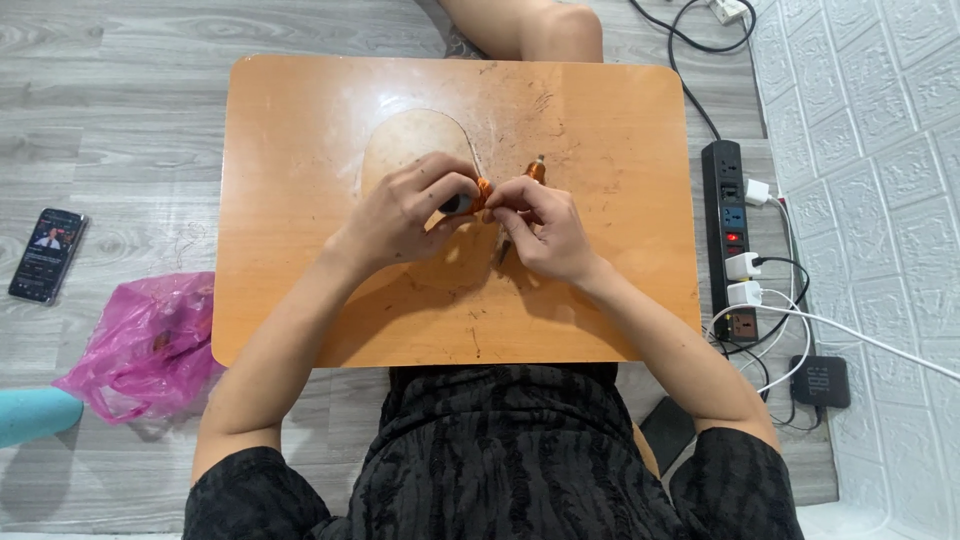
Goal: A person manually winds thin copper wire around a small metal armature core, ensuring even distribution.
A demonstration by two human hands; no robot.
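Black ribbed fabric at bottom centre, then bare forearms rising to the middle of the frame over a scuffed, glossy orange table (300, 200) with rounded corners. Left hand (405, 215) and right hand (545, 228) pinched together on a small orange piece (484, 194), a slim orange-tipped tool (535, 170) just beyond the right knuckles. Crinkled pink plastic bag (145, 345) lower left, dark smartphone (47, 253) at left, black power strip (730, 235) at right.

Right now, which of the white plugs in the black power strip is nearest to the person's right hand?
The lower-middle white plug, which sits closest to the right hand. The top plug and the bottom one on the power strip are farther.
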